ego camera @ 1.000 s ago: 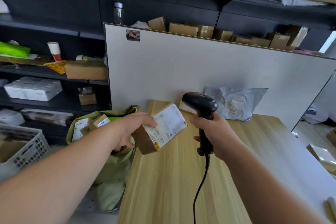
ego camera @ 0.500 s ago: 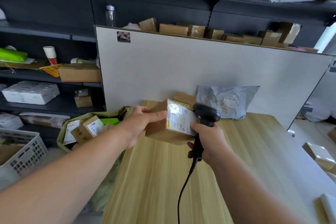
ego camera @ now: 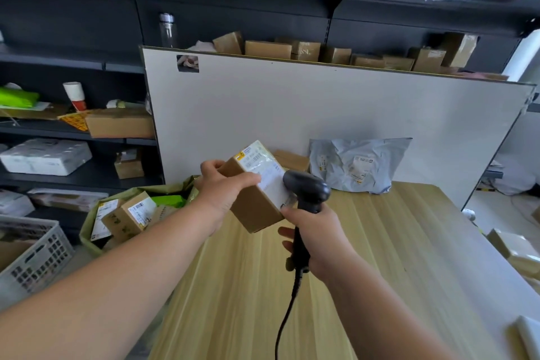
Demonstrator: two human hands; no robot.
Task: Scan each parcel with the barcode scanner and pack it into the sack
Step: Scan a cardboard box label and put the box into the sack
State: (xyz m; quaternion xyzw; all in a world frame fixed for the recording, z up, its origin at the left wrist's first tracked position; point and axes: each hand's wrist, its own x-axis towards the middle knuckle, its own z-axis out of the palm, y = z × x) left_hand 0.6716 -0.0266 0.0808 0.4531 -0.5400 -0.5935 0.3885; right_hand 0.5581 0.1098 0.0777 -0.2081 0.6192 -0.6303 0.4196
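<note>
- Parcel (ego camera: 254, 204): a small brown box held up over the wooden table (ego camera: 380, 257), about mid-frame. Its long axis runs diagonally from upper left down to lower right, with the label face turned up and to the right.
- Left hand (ego camera: 222, 187) grips its left end, thumb across the top.
- Right hand (ego camera: 321, 240) is curled round the barcode scanner (ego camera: 306, 188) handle. The head is aimed left, right at the label.
- Green sack (ego camera: 87, 231) is lower left of the frame, with parcels in it.
</note>
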